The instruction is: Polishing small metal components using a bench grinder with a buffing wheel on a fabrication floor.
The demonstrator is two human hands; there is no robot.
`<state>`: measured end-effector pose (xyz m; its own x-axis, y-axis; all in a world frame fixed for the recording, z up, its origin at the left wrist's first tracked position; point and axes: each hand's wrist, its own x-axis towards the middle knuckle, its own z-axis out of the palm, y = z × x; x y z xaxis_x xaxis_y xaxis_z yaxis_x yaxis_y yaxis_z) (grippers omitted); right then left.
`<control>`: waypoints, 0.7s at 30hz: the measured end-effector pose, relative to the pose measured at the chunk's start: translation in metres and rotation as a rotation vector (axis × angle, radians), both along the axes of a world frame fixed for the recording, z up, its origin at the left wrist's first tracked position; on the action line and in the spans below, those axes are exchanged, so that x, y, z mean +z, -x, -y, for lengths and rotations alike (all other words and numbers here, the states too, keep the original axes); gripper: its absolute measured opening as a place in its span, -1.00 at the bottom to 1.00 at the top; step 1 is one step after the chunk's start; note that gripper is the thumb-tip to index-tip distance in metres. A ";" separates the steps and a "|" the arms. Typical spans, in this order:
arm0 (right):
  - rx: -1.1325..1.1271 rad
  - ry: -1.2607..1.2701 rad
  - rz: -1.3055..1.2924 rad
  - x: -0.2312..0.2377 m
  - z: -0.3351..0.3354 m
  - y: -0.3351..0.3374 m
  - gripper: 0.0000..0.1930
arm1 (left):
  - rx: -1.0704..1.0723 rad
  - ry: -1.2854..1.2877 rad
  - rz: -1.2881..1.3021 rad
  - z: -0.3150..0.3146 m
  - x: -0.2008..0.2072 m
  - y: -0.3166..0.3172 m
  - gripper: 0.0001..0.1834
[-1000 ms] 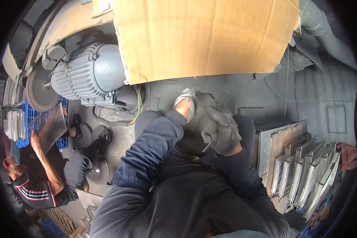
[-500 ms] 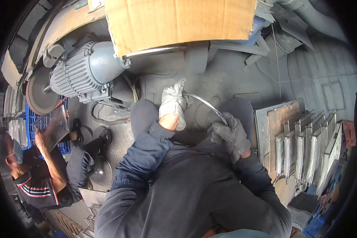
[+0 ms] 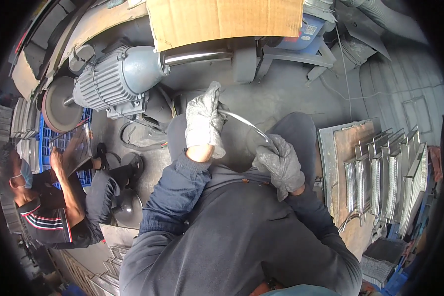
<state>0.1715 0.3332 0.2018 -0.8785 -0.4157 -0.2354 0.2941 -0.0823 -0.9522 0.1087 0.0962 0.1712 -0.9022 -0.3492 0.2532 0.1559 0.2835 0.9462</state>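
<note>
The left hand (image 3: 202, 121) is gripping the far left end of a curved metal strip (image 3: 245, 121); the right hand (image 3: 280, 166) is clasping the near right end; the strip is slanting across the gap between them.

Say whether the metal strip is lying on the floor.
No, the metal strip is held between the gloved left hand and the gloved right hand.
</note>
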 end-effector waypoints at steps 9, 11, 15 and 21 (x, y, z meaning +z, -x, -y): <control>0.006 -0.024 0.000 0.012 0.003 -0.008 -0.72 | -0.037 -0.121 0.053 0.002 0.003 -0.011 -0.43; -0.001 -0.001 0.018 0.014 0.005 -0.008 -0.72 | -0.036 -0.291 0.114 0.001 0.007 -0.010 -0.47; -0.004 0.013 0.023 0.008 0.007 -0.005 -0.71 | -0.045 -0.310 0.224 0.004 0.002 -0.009 -0.52; 0.007 0.021 0.028 0.009 0.010 -0.004 -0.70 | 0.011 -0.222 0.156 0.015 -0.039 -0.005 -0.60</control>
